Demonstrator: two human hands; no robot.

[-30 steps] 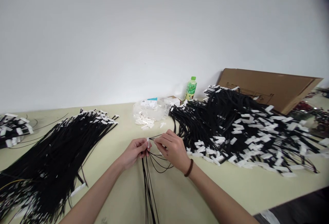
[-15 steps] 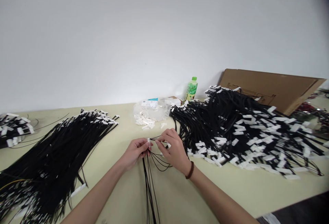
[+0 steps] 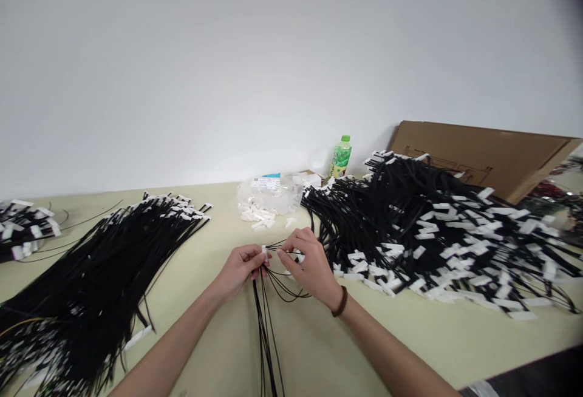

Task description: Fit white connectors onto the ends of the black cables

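Note:
Between the thumb and fingers of my left hand (image 3: 241, 268) is a small white connector (image 3: 264, 254), held upright. Thin black wires (image 3: 265, 330) hang from it toward the table's front edge, and several loop out to the right. My right hand (image 3: 311, 266), with a brown band at the wrist, is just right of the connector, thumb and index finger pinched around a thin black wire. The wire's tip is too small to make out. Part of a white piece shows behind the right-hand fingers.
A clear plastic bag (image 3: 286, 193) with loose white connectors (image 3: 259, 216) lies ahead. Black cables with white connectors are piled left (image 3: 118, 263) and right (image 3: 387, 215). A green-capped bottle (image 3: 340, 157) and cardboard (image 3: 464, 154) stand against the wall.
My right hand has shifted very slightly to the right, and the looped wires with it. My left hand still holds the connector in the same place.

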